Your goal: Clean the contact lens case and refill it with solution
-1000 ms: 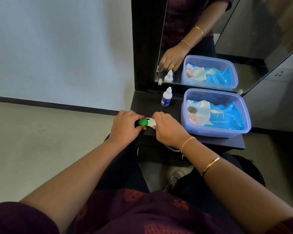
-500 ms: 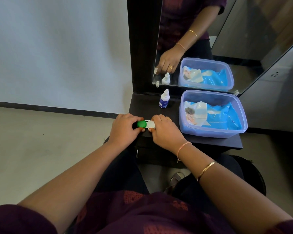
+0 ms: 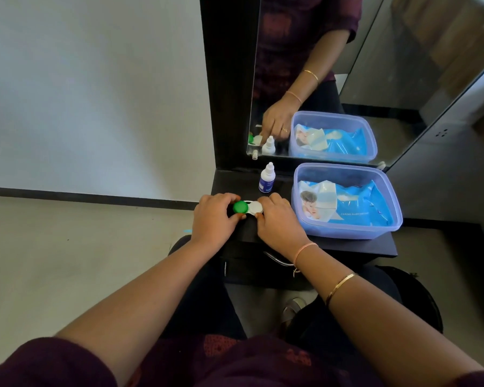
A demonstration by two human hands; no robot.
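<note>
The contact lens case (image 3: 248, 207) lies on the dark shelf (image 3: 347, 244), with a green cap on its left well and a white cap on its right. My left hand (image 3: 213, 220) pinches the green cap between thumb and fingers. My right hand (image 3: 278, 223) holds the white-capped end. A small white solution bottle (image 3: 267, 178) with a blue label stands upright just behind the case, untouched.
A clear plastic tub (image 3: 347, 229) holding a blue pack of wipes sits on the right of the shelf. A mirror (image 3: 375, 65) stands behind and reflects the hand, bottle and tub. A drawer handle (image 3: 277, 259) sits below the shelf edge.
Both hands stay on the case. The white cap shows more now as my right fingers have drawn back a little. The camera has shifted slightly.
</note>
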